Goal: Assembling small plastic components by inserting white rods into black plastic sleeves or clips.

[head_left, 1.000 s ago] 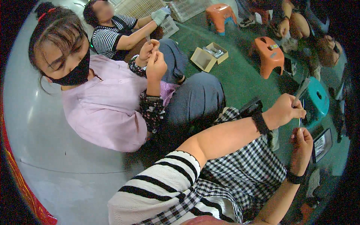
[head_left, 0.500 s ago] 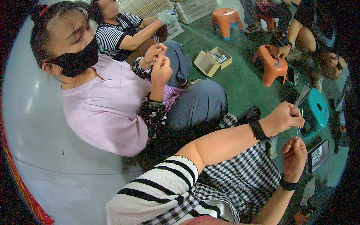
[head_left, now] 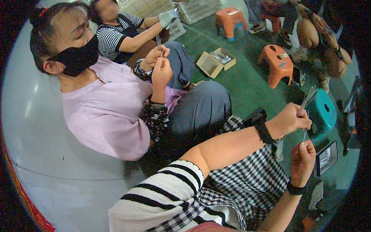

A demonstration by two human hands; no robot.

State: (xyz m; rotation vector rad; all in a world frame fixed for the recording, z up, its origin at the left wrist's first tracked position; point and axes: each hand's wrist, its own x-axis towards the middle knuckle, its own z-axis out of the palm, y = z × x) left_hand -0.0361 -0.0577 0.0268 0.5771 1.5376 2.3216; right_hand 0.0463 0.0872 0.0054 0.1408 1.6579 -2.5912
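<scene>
My left hand [head_left: 292, 121] is closed around a bundle of thin grey wire-like strands [head_left: 307, 99], whose loose ends fan upward. Just below it, my right hand [head_left: 303, 159] pinches a single thin strand [head_left: 304, 134], which runs up to the left hand's fingertips. Both hands are held out over the right side, beyond the checked apron [head_left: 247, 174] on my lap. What the strands are made of is too fine to make out.
A teal stool [head_left: 327, 112] stands beyond my hands, with a dark-framed tray [head_left: 327, 158] near my right hand. A co-worker in a pink shirt [head_left: 108, 104] sits close on my left, holding similar strands. Farther off are an orange stool [head_left: 279, 67] and an open cardboard box [head_left: 209, 65].
The view has shifted slightly. My right hand's fingers have turned a little on the thin strand, while the left keeps the bundle. A co-worker's hand has left the nearer orange stool.
</scene>
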